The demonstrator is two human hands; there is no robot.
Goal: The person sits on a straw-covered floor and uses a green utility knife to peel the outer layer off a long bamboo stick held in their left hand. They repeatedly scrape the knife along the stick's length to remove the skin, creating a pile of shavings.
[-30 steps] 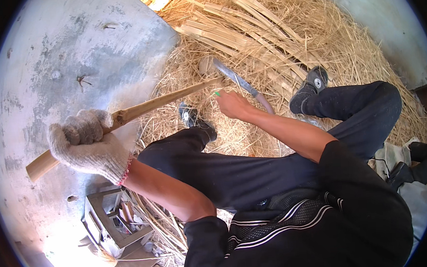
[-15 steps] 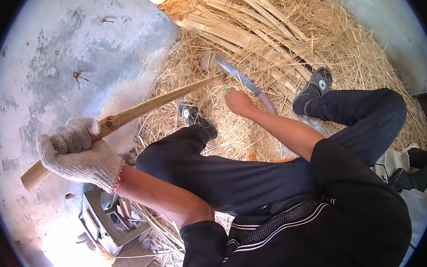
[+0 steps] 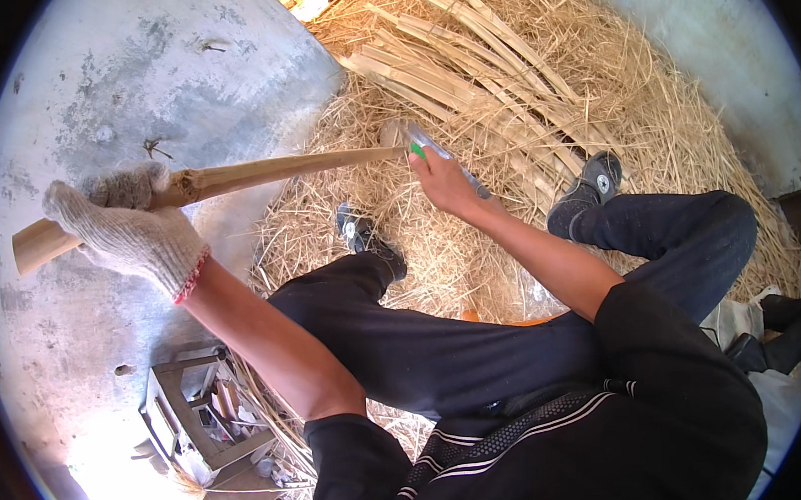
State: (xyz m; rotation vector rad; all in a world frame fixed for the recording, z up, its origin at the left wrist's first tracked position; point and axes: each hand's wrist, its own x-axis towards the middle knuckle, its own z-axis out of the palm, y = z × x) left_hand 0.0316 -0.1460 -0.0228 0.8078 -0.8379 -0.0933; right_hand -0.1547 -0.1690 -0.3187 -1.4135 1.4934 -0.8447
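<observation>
My left hand [image 3: 133, 225], in a knitted whitish glove, is wrapped round the thick end of a bamboo pole [image 3: 267, 171]. The pole runs nearly level to the right, and its thin end reaches my right hand. My bare right hand [image 3: 444, 185] is closed, with a small green thing [image 3: 417, 149] at its thumb and fingertips; its kind is too small to make out. A long metal blade [image 3: 428, 138] slants behind this hand, partly covered by it. Whether the pole's tip touches the blade cannot be told.
Split bamboo strips [image 3: 464, 81] lie on straw shavings [image 3: 667, 114] beyond my feet. A pale stained slab [image 3: 169, 72] stands at the left. A wooden frame [image 3: 176, 410] with scraps is at the lower left. An orange thing [image 3: 524, 321] shows behind my leg.
My left hand has moved up and slightly left, so the pole lies more level. My right hand has come up and left to the pole's thin end, now covering part of the blade and its handle.
</observation>
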